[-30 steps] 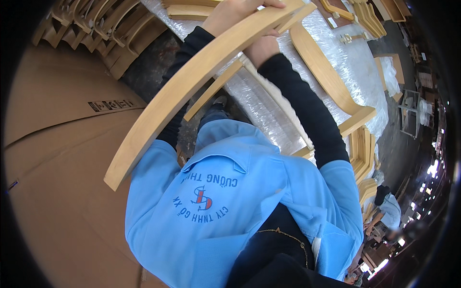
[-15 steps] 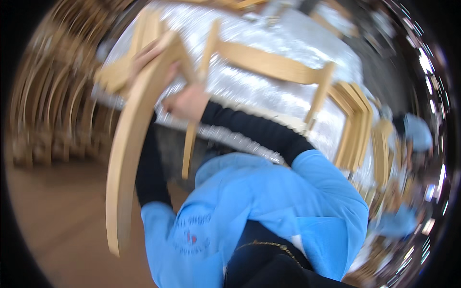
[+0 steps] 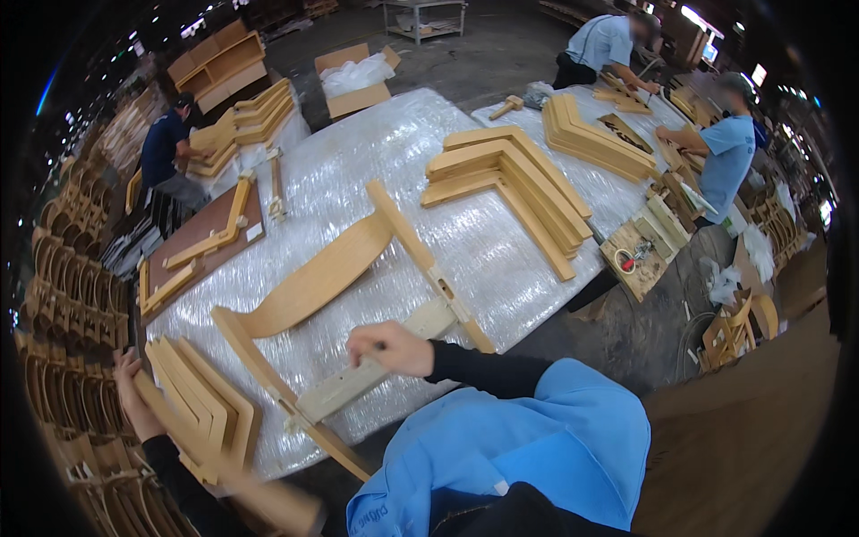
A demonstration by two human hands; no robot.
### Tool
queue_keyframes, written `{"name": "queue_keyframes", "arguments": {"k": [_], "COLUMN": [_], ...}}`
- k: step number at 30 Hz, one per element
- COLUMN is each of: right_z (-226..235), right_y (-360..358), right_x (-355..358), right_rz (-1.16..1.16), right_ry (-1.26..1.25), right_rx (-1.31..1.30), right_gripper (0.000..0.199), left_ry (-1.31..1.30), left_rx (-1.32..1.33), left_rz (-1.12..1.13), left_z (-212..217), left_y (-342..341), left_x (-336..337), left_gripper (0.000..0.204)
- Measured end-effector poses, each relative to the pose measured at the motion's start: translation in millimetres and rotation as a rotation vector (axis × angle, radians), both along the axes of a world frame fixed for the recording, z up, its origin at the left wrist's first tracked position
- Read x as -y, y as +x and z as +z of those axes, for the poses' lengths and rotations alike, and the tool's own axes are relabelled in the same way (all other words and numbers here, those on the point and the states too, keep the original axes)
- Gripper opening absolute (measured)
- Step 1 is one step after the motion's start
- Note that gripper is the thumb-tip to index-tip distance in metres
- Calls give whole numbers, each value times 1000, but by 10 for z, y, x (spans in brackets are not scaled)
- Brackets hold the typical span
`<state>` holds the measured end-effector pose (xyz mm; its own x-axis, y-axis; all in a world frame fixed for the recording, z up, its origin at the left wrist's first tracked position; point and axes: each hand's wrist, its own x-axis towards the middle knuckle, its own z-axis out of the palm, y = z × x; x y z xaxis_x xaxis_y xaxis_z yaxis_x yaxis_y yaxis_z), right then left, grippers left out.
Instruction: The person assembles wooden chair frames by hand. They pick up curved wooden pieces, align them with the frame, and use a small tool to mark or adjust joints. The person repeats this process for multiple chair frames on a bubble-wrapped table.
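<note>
My left hand (image 3: 132, 392) grips a long curved wooden piece (image 3: 210, 456) at the lower left, which runs down toward my body. Beside it lies a stack of bent wooden parts (image 3: 204, 404). My right hand (image 3: 390, 347) is curled over the pale straight rail (image 3: 358, 380) of a chair frame (image 3: 335, 268) lying flat on the table covered in bubble wrap (image 3: 358, 161). The frame has a broad curved slat and two angled legs. My sleeves are black and my shirt is blue.
A stack of L-shaped wooden parts (image 3: 510, 174) and another (image 3: 595, 134) lie farther along the table. A mallet (image 3: 506, 106), a cardboard box (image 3: 358, 76) and a small board with a red tool (image 3: 637, 255) are nearby. Three co-workers (image 3: 165, 148), (image 3: 604, 40), (image 3: 729, 152) work around. Racks of chair parts (image 3: 63, 295) line the left.
The view has swung from my raised arms to the table. The curved piece, held up with both hands before, is now low at my left, and my right hand has gone to the frame's rail.
</note>
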<state>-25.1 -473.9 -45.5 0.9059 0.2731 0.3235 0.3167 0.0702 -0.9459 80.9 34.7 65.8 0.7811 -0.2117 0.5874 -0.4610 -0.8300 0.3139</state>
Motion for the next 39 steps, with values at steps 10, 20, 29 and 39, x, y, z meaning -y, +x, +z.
{"name": "queue_keyframes", "arguments": {"k": [10,20,29,39], "right_z": [259,-860,-2051,-2518], "right_y": [-447,-799,267,370], "right_x": [1586,3399,4645,4836], "right_rz": [-971,-1271,-1252,-1258], "right_ry": [-947,-1161,-1345,-1807], "right_rx": [324,-393,-531,-628], "right_gripper": [61,57,66,99], "left_ry": [526,134,-77,-332], "left_rx": [174,-47,-301,8], "left_rz": [-532,-1183,-647,635], "left_z": [121,-811,-1782,-2574], "left_y": [804,823,1142,500], "left_x": [4202,6631,4837,1687], "left_gripper": [47,56,30,33]}}
